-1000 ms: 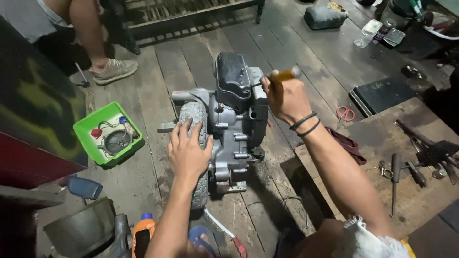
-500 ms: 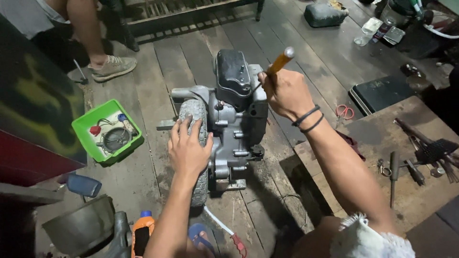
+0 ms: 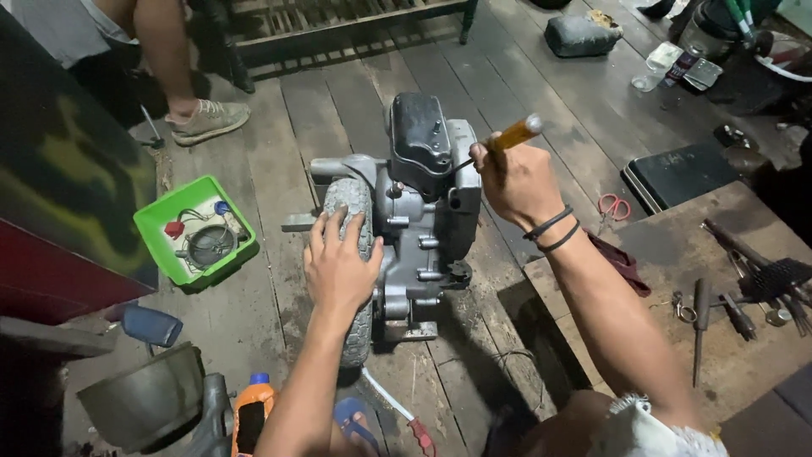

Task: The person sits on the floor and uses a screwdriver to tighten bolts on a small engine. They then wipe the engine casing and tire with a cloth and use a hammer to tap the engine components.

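Wooden floor point(image 3: 338, 110), screwdriver point(image 3: 507, 137) tilted flatter, engine point(image 3: 423, 211) unmoved

Grey engine point(image 3: 423, 228) upright on planks, amber-handled screwdriver point(image 3: 499, 142) – tip against it

- Grey metal engine block point(image 3: 423, 228) w/ small grey tyre point(image 3: 351, 254) on its left, centre of plank floor point(image 3: 338, 101).
- Green square plastic tray point(image 3: 199, 233) left of tyre.
- Red-handled scissors point(image 3: 611, 206) right of engine.
- Orange bottle point(image 3: 251, 415) near front-left.
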